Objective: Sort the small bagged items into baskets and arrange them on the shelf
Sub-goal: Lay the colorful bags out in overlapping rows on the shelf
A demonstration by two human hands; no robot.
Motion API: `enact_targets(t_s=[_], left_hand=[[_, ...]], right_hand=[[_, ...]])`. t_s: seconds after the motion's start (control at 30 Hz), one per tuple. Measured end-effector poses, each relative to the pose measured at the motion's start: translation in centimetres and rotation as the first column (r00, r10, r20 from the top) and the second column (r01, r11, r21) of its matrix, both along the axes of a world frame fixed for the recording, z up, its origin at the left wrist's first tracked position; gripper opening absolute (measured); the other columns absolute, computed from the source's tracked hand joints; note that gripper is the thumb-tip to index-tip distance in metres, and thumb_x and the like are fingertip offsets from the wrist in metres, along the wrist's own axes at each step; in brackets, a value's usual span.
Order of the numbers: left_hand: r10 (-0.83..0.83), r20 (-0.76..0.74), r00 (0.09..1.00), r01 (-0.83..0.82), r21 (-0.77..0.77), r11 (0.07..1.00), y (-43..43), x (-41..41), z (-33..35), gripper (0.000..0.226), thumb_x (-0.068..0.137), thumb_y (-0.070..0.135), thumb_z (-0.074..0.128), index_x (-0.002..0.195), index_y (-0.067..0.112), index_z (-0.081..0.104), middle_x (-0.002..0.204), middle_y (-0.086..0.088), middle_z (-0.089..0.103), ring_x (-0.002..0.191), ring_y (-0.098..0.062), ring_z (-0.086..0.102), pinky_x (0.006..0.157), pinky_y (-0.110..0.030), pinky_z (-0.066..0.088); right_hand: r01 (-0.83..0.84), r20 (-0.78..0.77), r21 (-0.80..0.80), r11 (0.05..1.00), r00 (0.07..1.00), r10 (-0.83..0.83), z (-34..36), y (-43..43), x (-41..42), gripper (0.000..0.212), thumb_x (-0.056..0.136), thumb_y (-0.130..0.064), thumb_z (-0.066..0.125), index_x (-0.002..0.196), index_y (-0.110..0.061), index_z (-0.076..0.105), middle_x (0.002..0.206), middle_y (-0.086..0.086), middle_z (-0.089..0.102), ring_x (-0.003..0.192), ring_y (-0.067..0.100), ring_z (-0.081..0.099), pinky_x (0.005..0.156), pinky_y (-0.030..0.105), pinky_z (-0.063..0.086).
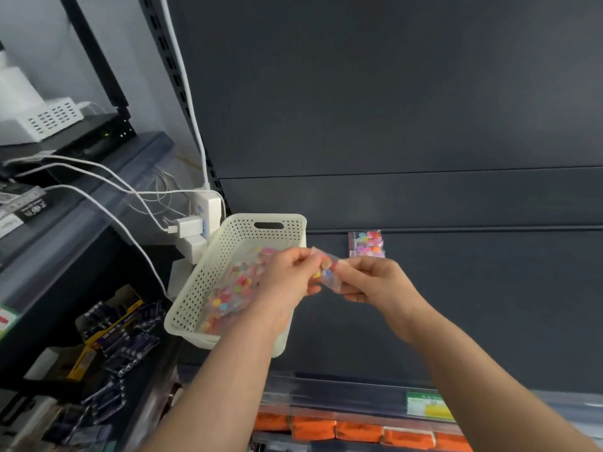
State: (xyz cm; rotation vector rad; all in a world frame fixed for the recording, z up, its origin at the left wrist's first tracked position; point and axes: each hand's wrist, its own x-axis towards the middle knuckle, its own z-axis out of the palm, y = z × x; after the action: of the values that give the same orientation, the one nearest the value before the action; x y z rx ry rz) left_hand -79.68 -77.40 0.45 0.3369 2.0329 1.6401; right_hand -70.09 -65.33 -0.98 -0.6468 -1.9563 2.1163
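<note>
Bag [326, 272] of coloured pieces pinched at both ends, left hand [285, 277] and right hand [378, 282] fingers [303, 256] curled on it, just right of filled white basket [208, 282] on dark shelf [473, 305]; second bag [367, 244] lying behind.

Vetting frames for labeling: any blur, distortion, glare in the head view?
Head view: wide-angle bends the shelf back panel seams; the bag pinched between left hand and right hand is smeared; blister packs at lower left soft; lighting even, no glare.
</note>
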Motion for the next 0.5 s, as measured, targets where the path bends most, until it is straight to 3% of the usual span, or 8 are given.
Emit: enact_targets(t_s=[0.13, 0.23, 0.33, 0.5], left_hand=[[-0.035, 0.035, 0.999, 0.036, -0.037, 0.999, 2.0, 1.3, -1.2, 0.008, 0.091, 0.019, 0.068, 0.093, 0.011, 0.070, 0.088, -0.004, 0.074, 0.076, -0.010, 0.070, 0.067, -0.025, 0.057], [-0.022, 0.048, 0.999, 0.026, -0.076, 0.997, 3.1, 2.1, -2.0, 0.010, 0.095, 0.014, 0.062, 0.091, 0.007, 0.069, 0.076, -0.005, 0.070, 0.068, -0.010, 0.066, 0.062, -0.023, 0.056], [-0.029, 0.090, 0.996, 0.041, -0.137, 0.990, 4.3, 2.8, -2.9, 0.012, 0.095, 0.018, 0.063, 0.088, 0.011, 0.070, 0.079, -0.003, 0.068, 0.071, -0.011, 0.064, 0.060, -0.023, 0.055], [-0.079, 0.012, 0.997, 0.079, -0.297, 0.952, 5.1, 3.1, -4.7, 0.012, 0.093, 0.022, 0.063, 0.089, 0.015, 0.071, 0.081, 0.000, 0.068, 0.065, -0.007, 0.060, 0.050, -0.020, 0.046]], right_hand=[[0.125, 0.027, 0.029, 0.992, 0.992, -0.126, -0.8, 2.4, 1.9, 0.013, 0.087, -0.018, 0.070, 0.087, -0.005, 0.071, 0.081, 0.010, 0.074, 0.076, 0.017, 0.069, 0.082, 0.033, 0.057], [0.202, 0.069, 0.042, 0.978, 0.976, -0.205, -1.4, 4.0, 3.0, 0.009, 0.082, -0.018, 0.075, 0.085, -0.009, 0.072, 0.075, 0.004, 0.073, 0.069, 0.012, 0.068, 0.069, 0.024, 0.056], [0.242, 0.121, 0.068, 0.968, 0.961, -0.249, -2.3, 4.9, 3.7, 0.004, 0.084, -0.015, 0.072, 0.086, -0.011, 0.072, 0.071, -0.002, 0.072, 0.062, 0.007, 0.065, 0.059, 0.016, 0.050], [0.247, 0.214, 0.107, 0.963, 0.940, -0.265, -4.1, 6.0, 4.0, 0.002, 0.083, -0.021, 0.073, 0.084, -0.019, 0.074, 0.083, -0.004, 0.074, 0.076, 0.008, 0.066, 0.065, 0.021, 0.049]])
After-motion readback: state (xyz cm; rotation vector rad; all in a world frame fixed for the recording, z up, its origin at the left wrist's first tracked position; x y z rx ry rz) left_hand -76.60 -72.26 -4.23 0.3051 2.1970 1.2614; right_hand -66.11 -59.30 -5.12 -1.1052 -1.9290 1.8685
